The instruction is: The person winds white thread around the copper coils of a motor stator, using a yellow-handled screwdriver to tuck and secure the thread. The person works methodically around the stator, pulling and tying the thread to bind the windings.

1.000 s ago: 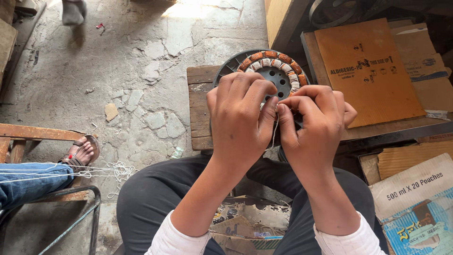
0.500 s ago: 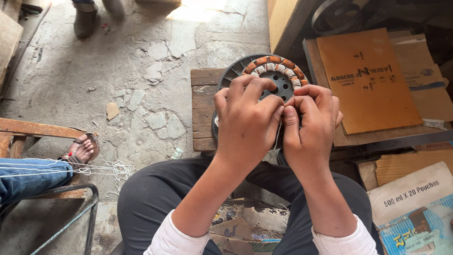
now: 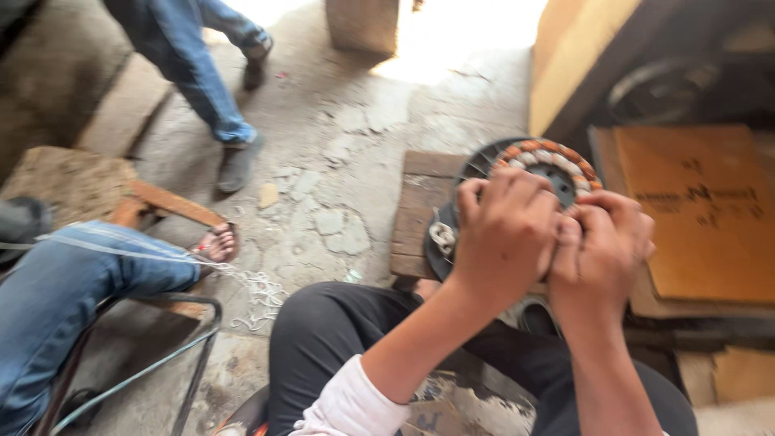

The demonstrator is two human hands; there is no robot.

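A round black fan stator with copper-orange and white windings around its core stands tilted on a small wooden block in front of my knees. My left hand is clenched over the stator's lower front, fingers curled on the windings. My right hand presses against it from the right, fingers also curled onto the same stator. The stator's lower half is hidden behind both hands. The view is blurred.
A brown cardboard sheet lies to the right on a wooden bench. On the left a seated person's jeans-clad leg and sandalled foot rest by a metal frame with loose white thread. Another person walks at top left.
The camera has swung left and up, so the stator and my hands now sit right of centre. A walking person has come into view at top left. My grip looks unchanged.
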